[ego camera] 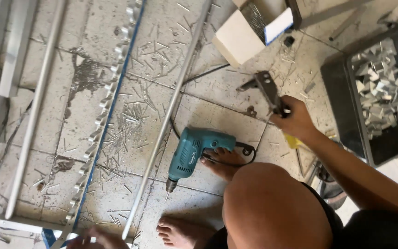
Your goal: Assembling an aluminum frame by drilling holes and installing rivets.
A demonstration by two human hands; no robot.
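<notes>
Mid-riveting on the tiled floor (236,115), frame half done.
Right hand (295,121) clamped round rivet gun (269,90); left hand (98,240) pinched on aluminium rod (171,108). Probably needed lining up next.

a drill (187,157) lies on the floor (208,110) at the centre of the frame, with a bare foot (222,161) touching its right end and a second foot (180,230) below it. left of the drill a long rod (166,122) runs diagonally from top centre to bottom left, and further left lie a scalloped strip (102,115) and another rod (35,110). nails (130,124) are scattered between them. at the upper right the right hand (295,121) holds a riveter (269,90) above the floor. a box (249,27) sits at top centre, and a tray of metal scraps (381,92) lies at the right edge. the left hand (100,240) shows at the bottom left, beside the rod's lower end.
</notes>
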